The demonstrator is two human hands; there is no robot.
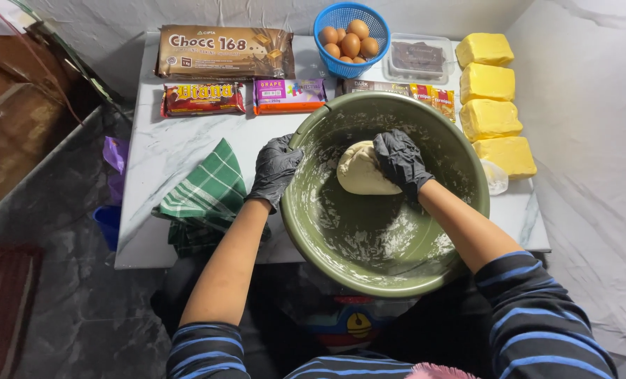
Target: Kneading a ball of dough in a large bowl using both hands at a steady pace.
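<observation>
Gloved hands work at a large olive-green bowl (369, 260) that sits at the near edge of a white marble-patterned table (158, 151). The right hand (400, 160), in a black glove, reaches into the bowl from the lower right, forearm bare below a pushed-up striped sleeve, wrist bent so the fingers curl down over the right side of a pale lump of dough (359, 172). Its fingers press together onto the dough rather than spreading. The left hand (275, 170), also in a black glove, comes in from the lower left with the arm nearly straight and closes over the bowl's left rim, thumb side inward, fingers wrapped on the outside.

How far the right fingertips sink into the dough cannot be made out, since the glove covers that side of the lump. The left fingers are partly hidden behind the rim. The bowl's near edge hangs past the table and hides what lies below it.

The dough lies in the upper middle of the bowl, directly under the right hand and well apart from the left, with floury smears across the bowl's inner wall around it.

Beside the left hand lies a folded green checked cloth (207, 193). Behind the bowl stand a blue basket of brown eggs (350, 36), several wrapped chocolate bars (225, 52), and a clear tub (419, 57). Four yellow blocks (490, 105) line the table's right side.
</observation>
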